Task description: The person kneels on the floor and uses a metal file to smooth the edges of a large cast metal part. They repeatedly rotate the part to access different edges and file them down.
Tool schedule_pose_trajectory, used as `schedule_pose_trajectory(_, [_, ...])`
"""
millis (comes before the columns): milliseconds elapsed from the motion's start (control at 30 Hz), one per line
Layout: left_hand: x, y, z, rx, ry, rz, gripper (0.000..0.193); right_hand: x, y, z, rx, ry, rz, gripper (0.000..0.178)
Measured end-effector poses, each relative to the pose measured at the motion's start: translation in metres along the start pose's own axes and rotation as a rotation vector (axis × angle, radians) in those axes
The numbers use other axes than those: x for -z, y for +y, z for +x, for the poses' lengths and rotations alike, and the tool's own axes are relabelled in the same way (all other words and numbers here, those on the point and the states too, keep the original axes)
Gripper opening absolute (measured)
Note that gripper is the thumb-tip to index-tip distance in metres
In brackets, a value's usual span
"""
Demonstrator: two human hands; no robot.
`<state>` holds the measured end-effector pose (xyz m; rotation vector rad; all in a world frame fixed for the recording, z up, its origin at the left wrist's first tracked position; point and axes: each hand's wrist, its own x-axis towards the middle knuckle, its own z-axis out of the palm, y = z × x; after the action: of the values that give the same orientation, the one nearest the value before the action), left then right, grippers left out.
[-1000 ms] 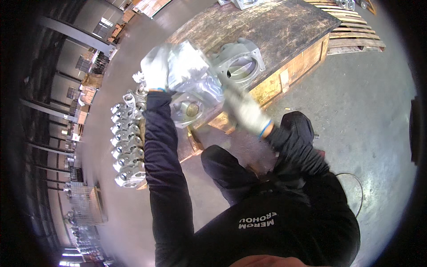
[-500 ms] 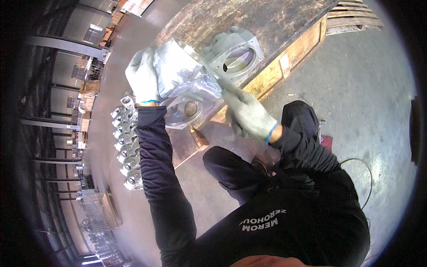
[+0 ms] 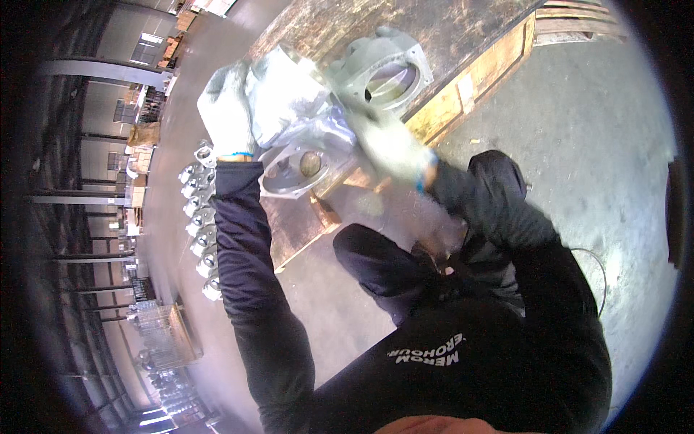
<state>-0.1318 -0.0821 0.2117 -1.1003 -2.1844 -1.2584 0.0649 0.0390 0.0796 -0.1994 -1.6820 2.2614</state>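
Head view: a scuffed wooden worktop (image 3: 318, 22) spans the upper centre of the frame. There, the left hand (image 3: 228, 116) has its fingers grasping the left side of a bright metal casting (image 3: 289, 94). The right hand (image 3: 394, 148) blurs at lower right; its grip cannot be determined. Judgement: firm left-hand support is advisable.

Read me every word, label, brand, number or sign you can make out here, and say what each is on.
White lettering on the black top: seen upside down; I won't copy its wording out.
Shiny metal part in the left hand: no readable text.
Grey metal part on the bench: none I can make out.
Background boxes: too small to tell.
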Motion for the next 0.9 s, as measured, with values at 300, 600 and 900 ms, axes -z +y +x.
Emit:
schedule_pose_trajectory(300, [0.004,0.008,0.004,-0.184,-0.068,0.197,0.024,0.010,-0.002,0.017,0.013,-0.037,-0.008,0.053])
schedule_pose_trajectory(600, [0.001,0.008,-0.001,0.029,-0.027,-0.005,0.024,0.005,0.009,0.017,0.430,0.142,-0.247,0.052])
schedule_pose_trajectory(900, [0.001,-0.012,0.002,0.099,0.014,0.015,0.029,-0.014,0.023,0.008,-0.039,0.125,0.125,0.044])
